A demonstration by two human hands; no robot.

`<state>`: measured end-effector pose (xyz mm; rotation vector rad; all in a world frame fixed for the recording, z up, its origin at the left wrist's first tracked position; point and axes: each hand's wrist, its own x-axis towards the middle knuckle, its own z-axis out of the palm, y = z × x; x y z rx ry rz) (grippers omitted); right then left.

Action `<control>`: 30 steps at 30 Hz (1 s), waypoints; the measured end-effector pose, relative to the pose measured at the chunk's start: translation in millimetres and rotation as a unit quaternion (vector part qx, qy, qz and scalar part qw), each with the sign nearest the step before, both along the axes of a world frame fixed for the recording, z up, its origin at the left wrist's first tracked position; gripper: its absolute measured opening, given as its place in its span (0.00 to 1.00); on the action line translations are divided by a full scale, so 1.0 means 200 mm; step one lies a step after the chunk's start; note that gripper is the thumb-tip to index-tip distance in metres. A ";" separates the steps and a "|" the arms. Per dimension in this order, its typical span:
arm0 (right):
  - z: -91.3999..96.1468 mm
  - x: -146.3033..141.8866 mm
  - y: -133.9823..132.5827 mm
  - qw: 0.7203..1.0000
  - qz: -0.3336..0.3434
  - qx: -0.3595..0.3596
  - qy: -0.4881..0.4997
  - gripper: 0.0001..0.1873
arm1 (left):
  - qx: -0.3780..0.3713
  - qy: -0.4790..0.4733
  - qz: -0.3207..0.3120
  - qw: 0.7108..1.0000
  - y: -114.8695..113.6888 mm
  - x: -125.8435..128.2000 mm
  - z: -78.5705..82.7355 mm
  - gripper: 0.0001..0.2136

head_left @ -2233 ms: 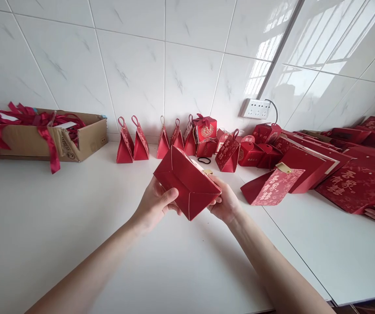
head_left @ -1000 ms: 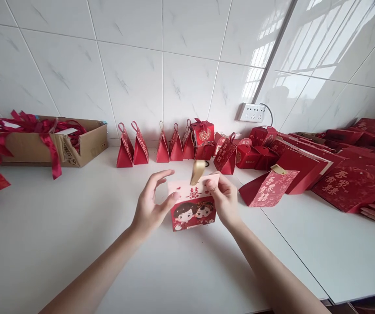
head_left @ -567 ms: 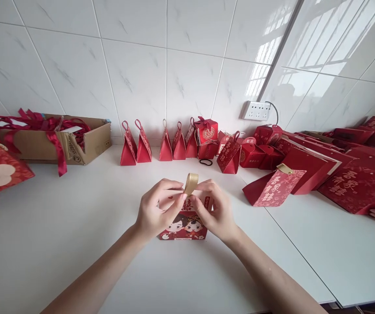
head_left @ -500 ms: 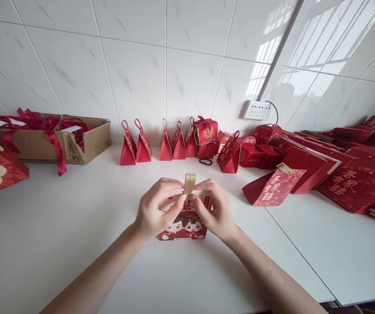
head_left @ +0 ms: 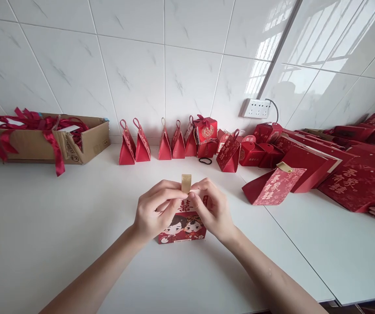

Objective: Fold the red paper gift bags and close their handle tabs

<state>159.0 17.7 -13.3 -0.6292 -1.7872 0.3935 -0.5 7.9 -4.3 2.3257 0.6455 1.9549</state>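
A red and white gift box [head_left: 184,226] with two cartoon faces printed on its front stands upright on the white table in front of me. At its top, a gold ribbon [head_left: 186,182] rises in a loop. My left hand [head_left: 156,209] is closed, its thumb and fingertips pinching the ribbon's base from the left. From the other side my right hand [head_left: 212,207] pinches the same spot, thumb against index finger. The fingers hide where ribbon and box meet.
Along the tiled wall stand several small red triangular boxes [head_left: 143,144] with loops. A cardboard carton [head_left: 92,139] of dark red ribbons lies left. To the right are a red box with a gold ribbon [head_left: 275,185] and a heap of flat red boxes [head_left: 354,183]. A power strip [head_left: 256,108] sits on the wall.
The left fingers have drawn closer together around the ribbon's base, and the loop has shifted slightly. A red patterned box at the far left edge has gone out of view.
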 end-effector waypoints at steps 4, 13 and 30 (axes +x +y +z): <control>-0.01 -0.01 -0.01 1.000 -0.012 -0.010 0.002 0.04 | 0.001 0.010 0.006 1.000 0.00 0.00 0.01 0.15; 0.00 -0.01 -0.01 1.000 -0.013 -0.010 0.007 0.04 | -0.049 -0.005 0.009 0.999 -0.02 0.00 0.01 0.13; 0.00 -0.01 0.00 1.000 -0.007 -0.022 0.006 0.05 | -0.077 -0.008 0.014 0.997 -0.03 0.00 0.02 0.11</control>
